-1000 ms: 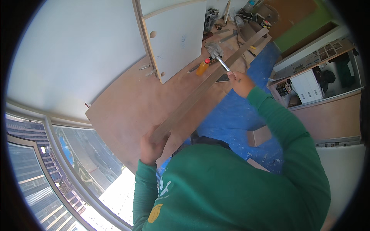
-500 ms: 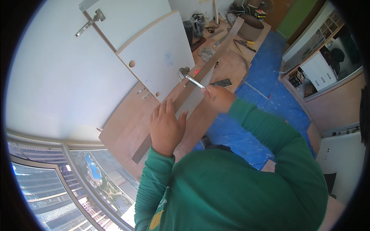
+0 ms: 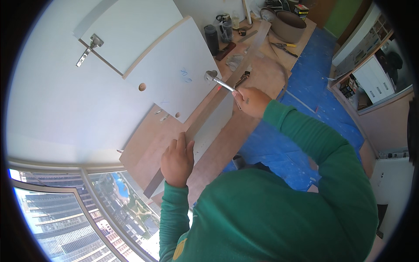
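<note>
Under the left hand point(image 3: 177, 162), a long brown wooden strip point(image 3: 208, 112) is held between thumb and fingers, its far end extended past the right hand point(image 3: 252, 102). By the closed right hand, a silver-handled hammer point(image 3: 226, 85) is gripped, its head poised beyond the knuckles. Ahead of the left hand, a white panel point(image 3: 163, 76) with round holes is seen.

You wore a green top point(image 3: 270, 214), plain and matte across its broad, rounded body. Your left sleeve point(image 3: 173, 222) was long and creased, ending in a ribbed-looking cuff point(image 3: 176, 192); your right sleeve point(image 3: 316, 133) was also long, wrinkled toward the wrist. A yellow marking point(image 3: 179, 249) showed low on your left side. Your right hand point(image 3: 253, 102), bare, bore a small dark mark point(image 3: 247, 101).
</note>
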{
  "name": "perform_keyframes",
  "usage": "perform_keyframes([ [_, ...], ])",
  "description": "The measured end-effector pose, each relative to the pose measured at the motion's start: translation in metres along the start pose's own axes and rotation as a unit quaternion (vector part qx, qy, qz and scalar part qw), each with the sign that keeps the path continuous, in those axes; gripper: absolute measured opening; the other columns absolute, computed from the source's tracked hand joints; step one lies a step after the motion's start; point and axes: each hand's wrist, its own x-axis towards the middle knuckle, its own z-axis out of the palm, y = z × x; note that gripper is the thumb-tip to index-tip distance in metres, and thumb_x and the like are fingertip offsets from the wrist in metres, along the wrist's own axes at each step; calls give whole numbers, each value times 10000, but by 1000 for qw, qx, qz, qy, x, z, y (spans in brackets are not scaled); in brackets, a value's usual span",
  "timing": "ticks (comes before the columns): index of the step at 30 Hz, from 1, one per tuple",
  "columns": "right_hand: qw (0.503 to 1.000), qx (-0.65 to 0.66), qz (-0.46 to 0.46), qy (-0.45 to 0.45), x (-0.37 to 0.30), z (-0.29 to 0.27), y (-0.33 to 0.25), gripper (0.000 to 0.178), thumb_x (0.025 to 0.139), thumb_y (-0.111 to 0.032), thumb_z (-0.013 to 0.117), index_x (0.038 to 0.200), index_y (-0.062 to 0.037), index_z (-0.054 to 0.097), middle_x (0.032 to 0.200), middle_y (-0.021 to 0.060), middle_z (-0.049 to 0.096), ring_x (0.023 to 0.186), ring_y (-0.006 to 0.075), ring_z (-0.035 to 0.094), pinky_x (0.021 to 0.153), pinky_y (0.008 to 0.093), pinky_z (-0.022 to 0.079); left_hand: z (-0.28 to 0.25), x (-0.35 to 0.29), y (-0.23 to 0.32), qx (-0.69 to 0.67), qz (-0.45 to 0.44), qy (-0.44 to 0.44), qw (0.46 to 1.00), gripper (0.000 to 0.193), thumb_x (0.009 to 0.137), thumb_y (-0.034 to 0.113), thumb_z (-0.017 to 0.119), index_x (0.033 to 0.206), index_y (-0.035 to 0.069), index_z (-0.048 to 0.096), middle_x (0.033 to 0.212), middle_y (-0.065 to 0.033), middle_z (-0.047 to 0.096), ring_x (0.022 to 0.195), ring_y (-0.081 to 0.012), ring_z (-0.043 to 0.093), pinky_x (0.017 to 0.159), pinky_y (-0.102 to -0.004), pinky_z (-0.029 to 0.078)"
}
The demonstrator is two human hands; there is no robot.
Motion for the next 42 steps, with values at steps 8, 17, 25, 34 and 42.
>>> perform_keyframes([
  [8, 995, 31, -30, 88, 13, -10, 41, 448, 1117, -397, 507, 890, -22, 598, 733, 187, 627, 710, 392, 644, 688, 518, 497, 0, 5, -3, 12, -3, 6, 1000, 330, 1010, 305, 673, 1253, 81, 662, 865, -118, 652, 742, -333, 670, 631, -459, 528],
  [17, 988, 147, -38, 24, -46, -92, 8, 326, 1111, -258, 569, 909, -2, 566, 666, 79, 487, 629, 132, 460, 607, 378, 416, 12, 0, -1, 10, -13, 46, 999, 343, 1006, 353, 687, 1222, 88, 675, 835, -98, 659, 728, -314, 677, 627, -441, 536],
  [25, 997, 48, -62, 12, -46, -78, 22, 338, 1111, -263, 547, 925, 16, 588, 704, 180, 530, 623, 298, 491, 635, 438, 430, 9, 1, 1, 22, -14, 56, 998, 338, 1001, 363, 690, 1200, 90, 684, 827, -98, 660, 723, -311, 679, 632, -443, 540],
  [34, 997, 22, -68, 15, -48, -88, 15, 331, 1099, -244, 561, 901, 21, 570, 742, 217, 577, 654, 357, 545, 644, 462, 438, 9, 0, 2, 28, -21, 54, 998, 342, 1000, 362, 691, 1210, 92, 690, 825, -95, 661, 729, -308, 677, 638, -442, 536],
  [42, 998, -19, -58, -19, -28, -90, 6, 345, 1102, -262, 546, 901, 14, 591, 734, 193, 572, 669, 348, 569, 649, 471, 446, 11, 1, 1, 31, -15, 57, 998, 322, 996, 352, 704, 1187, 94, 689, 819, -91, 648, 718, -302, 670, 628, -438, 533],
])
